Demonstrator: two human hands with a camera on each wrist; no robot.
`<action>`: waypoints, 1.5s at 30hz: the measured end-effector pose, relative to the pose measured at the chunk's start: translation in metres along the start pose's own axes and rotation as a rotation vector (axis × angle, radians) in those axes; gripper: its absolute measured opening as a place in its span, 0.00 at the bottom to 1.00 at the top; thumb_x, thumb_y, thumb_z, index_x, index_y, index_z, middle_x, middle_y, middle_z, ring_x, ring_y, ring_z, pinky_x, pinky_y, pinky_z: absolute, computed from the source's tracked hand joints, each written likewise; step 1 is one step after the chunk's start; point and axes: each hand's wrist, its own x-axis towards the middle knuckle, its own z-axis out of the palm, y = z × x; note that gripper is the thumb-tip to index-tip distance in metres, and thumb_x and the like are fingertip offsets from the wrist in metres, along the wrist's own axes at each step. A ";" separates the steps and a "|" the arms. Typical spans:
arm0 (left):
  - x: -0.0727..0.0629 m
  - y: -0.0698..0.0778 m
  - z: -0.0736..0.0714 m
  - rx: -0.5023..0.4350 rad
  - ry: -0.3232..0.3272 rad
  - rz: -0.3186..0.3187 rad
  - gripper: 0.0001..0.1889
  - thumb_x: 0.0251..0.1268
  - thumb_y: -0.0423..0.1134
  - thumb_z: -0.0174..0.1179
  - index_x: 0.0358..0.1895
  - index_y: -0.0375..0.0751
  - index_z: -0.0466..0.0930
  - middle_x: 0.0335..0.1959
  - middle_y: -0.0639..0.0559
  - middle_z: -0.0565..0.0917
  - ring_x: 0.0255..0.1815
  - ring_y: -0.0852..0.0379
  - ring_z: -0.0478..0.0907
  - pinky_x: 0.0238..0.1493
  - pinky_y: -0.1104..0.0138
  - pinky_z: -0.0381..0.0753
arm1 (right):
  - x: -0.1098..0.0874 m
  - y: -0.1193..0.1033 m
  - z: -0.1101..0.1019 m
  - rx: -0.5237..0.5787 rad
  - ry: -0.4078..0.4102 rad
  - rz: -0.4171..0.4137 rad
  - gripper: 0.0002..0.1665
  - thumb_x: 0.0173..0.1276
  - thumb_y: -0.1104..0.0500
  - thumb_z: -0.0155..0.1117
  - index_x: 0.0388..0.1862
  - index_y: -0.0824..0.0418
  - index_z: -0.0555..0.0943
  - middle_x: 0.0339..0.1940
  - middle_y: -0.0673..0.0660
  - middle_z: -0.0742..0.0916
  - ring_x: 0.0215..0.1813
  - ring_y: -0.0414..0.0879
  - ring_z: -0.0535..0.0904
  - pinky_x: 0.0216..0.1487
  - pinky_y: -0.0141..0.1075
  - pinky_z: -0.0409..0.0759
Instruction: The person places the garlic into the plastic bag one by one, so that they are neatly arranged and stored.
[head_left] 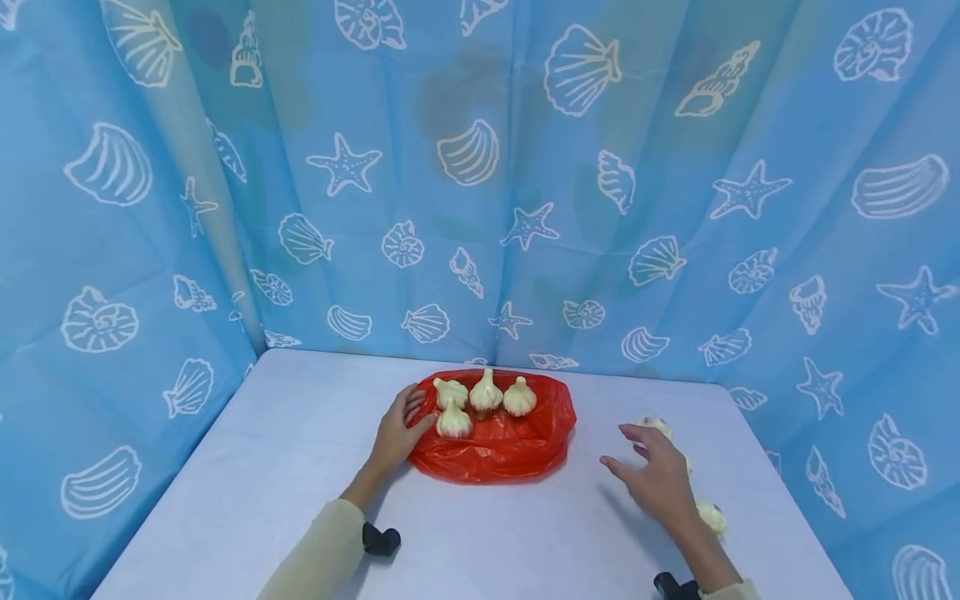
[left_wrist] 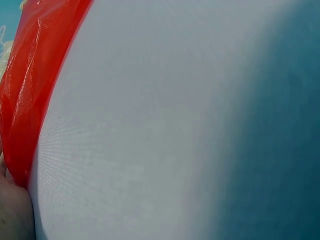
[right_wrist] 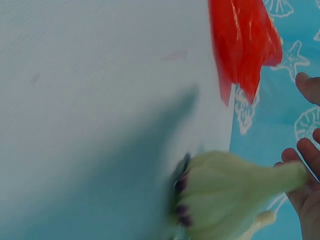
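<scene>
A red plastic bag (head_left: 487, 462) lies opened out on the table, its rim spread wide. Several garlic bulbs (head_left: 453, 421) sit in its left and middle part. My left hand (head_left: 393, 433) holds the bag's left side, fingers and thumb at the rim; in the left wrist view only a bit of that hand (left_wrist: 14, 210) shows against the red plastic. To the right of the bag, my right hand (head_left: 660, 475) hovers with thumb and fingers apart and nothing between them. Beneath and beside it lie more garlic bulbs (head_left: 711, 517), partly hidden; the right wrist view shows one bulb (right_wrist: 220, 195) up close.
The white table (head_left: 517, 533) extends around the bag. A blue curtain (head_left: 405, 200) with white shell and starfish prints hangs behind it and along both sides. Black wrist mounts (head_left: 381, 540) sit by the sleeves.
</scene>
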 end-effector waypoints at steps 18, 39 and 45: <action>0.000 0.002 0.001 -0.013 -0.002 -0.015 0.35 0.64 0.37 0.65 0.73 0.43 0.60 0.64 0.48 0.73 0.66 0.50 0.70 0.63 0.55 0.72 | -0.017 0.031 -0.012 -0.040 0.024 0.040 0.36 0.53 0.54 0.79 0.59 0.62 0.76 0.54 0.63 0.81 0.54 0.60 0.80 0.55 0.53 0.79; 0.002 0.000 0.001 -0.028 0.007 -0.001 0.36 0.63 0.37 0.65 0.72 0.41 0.60 0.64 0.45 0.73 0.66 0.47 0.70 0.63 0.54 0.71 | -0.020 0.041 -0.017 -0.068 -0.017 -0.006 0.37 0.49 0.58 0.80 0.58 0.66 0.77 0.52 0.65 0.81 0.56 0.61 0.77 0.56 0.54 0.76; 0.002 0.002 0.000 -0.032 0.009 -0.007 0.35 0.62 0.35 0.66 0.72 0.42 0.60 0.64 0.46 0.74 0.66 0.47 0.70 0.63 0.54 0.72 | -0.023 0.042 -0.021 -0.076 -0.025 -0.043 0.34 0.47 0.58 0.81 0.53 0.67 0.80 0.50 0.65 0.83 0.52 0.61 0.79 0.52 0.55 0.78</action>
